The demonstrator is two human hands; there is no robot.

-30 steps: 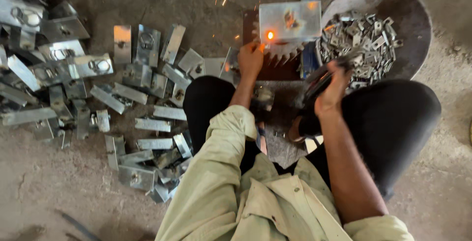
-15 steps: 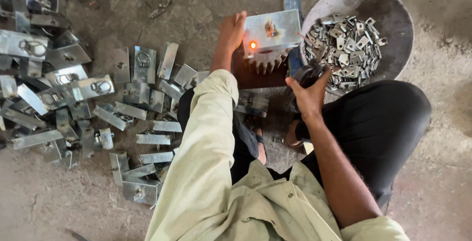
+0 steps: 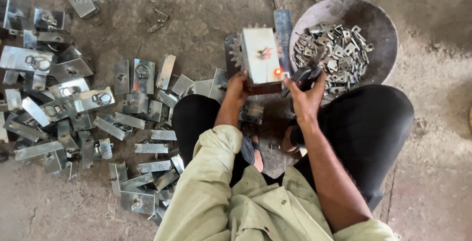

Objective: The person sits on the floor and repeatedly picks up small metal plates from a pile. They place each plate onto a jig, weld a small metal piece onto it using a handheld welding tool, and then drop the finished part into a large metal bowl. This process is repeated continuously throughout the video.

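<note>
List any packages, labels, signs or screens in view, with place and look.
No packages, signs or screens show.
Mark: a small reddish mark on the pale metal plate held by the left hand; too small to tell whether it is a label.
Glow: an orange spot at the plate's lower right corner, near the right hand.

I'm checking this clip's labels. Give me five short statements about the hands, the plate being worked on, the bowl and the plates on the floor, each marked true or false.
1. The left hand touches the lower left edge of the upright plate. True.
2. The bowl is empty. False: it holds a heap of small metal pieces.
3. The right hand holds a dark tool beside the plate. True.
4. The loose plates lie on the person's right. False: they are spread over the floor on the left.
5. An orange glow shows at the plate's lower right corner. True.
</note>
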